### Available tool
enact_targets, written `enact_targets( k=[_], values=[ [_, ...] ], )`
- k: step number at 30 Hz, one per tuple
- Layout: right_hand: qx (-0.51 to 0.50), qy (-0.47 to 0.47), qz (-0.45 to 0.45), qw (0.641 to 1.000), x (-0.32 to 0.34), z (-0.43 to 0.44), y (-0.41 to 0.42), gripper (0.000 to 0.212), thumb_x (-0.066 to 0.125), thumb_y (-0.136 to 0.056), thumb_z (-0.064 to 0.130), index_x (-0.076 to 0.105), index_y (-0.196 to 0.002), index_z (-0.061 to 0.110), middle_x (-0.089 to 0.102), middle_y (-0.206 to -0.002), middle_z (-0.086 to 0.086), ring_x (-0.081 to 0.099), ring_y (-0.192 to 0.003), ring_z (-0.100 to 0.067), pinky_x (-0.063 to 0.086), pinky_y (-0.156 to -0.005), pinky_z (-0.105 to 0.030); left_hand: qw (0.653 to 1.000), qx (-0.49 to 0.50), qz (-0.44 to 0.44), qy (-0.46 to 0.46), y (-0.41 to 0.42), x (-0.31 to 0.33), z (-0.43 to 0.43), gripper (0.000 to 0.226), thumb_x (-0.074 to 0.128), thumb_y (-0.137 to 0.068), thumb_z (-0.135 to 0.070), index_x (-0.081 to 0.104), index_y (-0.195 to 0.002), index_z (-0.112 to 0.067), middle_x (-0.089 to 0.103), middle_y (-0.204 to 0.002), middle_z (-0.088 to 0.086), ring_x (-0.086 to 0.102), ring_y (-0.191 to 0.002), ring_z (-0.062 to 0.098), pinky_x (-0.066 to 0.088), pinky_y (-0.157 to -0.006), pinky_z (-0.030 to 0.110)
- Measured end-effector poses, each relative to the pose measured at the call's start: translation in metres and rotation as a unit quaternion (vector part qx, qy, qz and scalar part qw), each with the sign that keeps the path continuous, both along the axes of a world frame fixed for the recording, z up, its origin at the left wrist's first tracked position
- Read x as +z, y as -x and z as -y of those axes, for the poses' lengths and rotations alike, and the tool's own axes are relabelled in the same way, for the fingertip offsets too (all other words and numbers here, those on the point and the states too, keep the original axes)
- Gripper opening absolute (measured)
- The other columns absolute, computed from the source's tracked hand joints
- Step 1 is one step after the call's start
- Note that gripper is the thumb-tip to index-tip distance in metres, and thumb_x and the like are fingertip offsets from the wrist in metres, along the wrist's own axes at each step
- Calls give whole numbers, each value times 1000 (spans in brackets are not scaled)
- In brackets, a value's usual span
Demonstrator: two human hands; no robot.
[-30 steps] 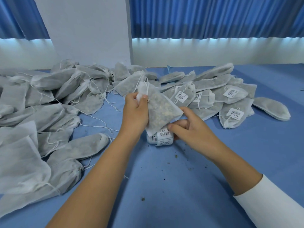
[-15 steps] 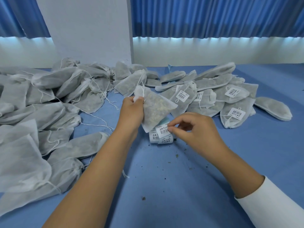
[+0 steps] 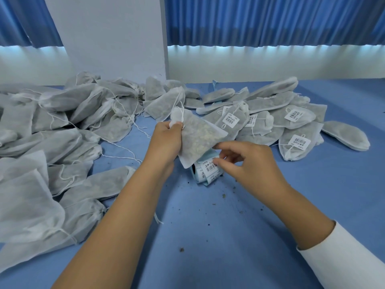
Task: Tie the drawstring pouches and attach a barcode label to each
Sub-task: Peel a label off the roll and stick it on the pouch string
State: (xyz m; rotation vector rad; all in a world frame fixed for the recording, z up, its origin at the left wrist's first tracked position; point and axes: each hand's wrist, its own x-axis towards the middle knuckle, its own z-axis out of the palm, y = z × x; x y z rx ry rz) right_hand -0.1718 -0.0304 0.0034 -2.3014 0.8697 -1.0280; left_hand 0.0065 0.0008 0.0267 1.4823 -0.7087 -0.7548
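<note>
Because the drawstring pouch (image 3: 200,138) is thin white non-woven cloth over a loose, dry-looking filling, I judge it light, soft and floppy, with nothing stiff to push against, so the gathered neck (image 3: 176,118) is the sound place to take it. That is where my left grip (image 3: 166,140) has it, fingers curled round the bunched top. The bag hangs tilted above the middle of the blue counter (image 3: 208,236), its lower corner just over the label roll (image 3: 205,177). The cloth looks easy to tear if tugged, and the thin drawstring (image 3: 181,112) looping off the neck could snag. My right grip (image 3: 248,161) is curled low beside the roll, thumb and forefinger pinching the edge of the top barcode label (image 3: 210,166). I expect that sticker to be flimsy and tacky, likely to curl or fold onto itself, so it wants holding by one corner only. On my left lies a deep heap of unlabelled pouches (image 3: 62,126) with loose strings (image 3: 125,151) trailing toward the working spot. These could catch a wrist or be dragged along. On my right sits the pile of labelled pouches (image 3: 295,130), near but apart from the roll. Dark crumbs (image 3: 181,249) are scattered on the counter in front of me, and I would keep the sticky face away from them. The hanging pouch itself hides part of the roll from me.
</note>
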Motion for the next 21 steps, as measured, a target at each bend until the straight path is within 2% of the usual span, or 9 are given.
enact_targets(
  k=[2,7,12,21],
  values=[
    [-1,13,-2,1000,0,0,0,20,78,-82,15,76,-102,21,71,-85,6,63,-79,-5,50,-77,-12,1000,1,-3,-2,-1,0,0,24,43,-104,-20,61,-92,-11,64,-92,8,60,-83,20,47,-74,32],
    [-5,87,-16,996,1,-1,0,16,78,-82,14,78,-98,14,74,-85,0,67,-74,-11,53,-75,-25,1000,0,-2,-3,-2,-1,0,22,43,-103,-18,59,-89,-11,59,-90,11,56,-83,21,44,-74,33],
    [-1,147,1,989,-2,-2,-1,11,79,-81,13,79,-91,11,74,-78,0,69,-69,-14,56,-68,-30,1000,9,-10,-8,-5,-3,2,28,43,-104,-17,55,-79,-14,57,-91,11,54,-84,21,43,-69,30],
    [17,220,-26,975,-6,2,-2,4,74,-85,14,76,-87,11,72,-79,2,67,-68,-15,57,-58,-38,1000,17,-2,-19,-6,-3,3,29,43,-104,-20,57,-79,-16,60,-86,7,56,-78,20,45,-68,30]
  ],
)
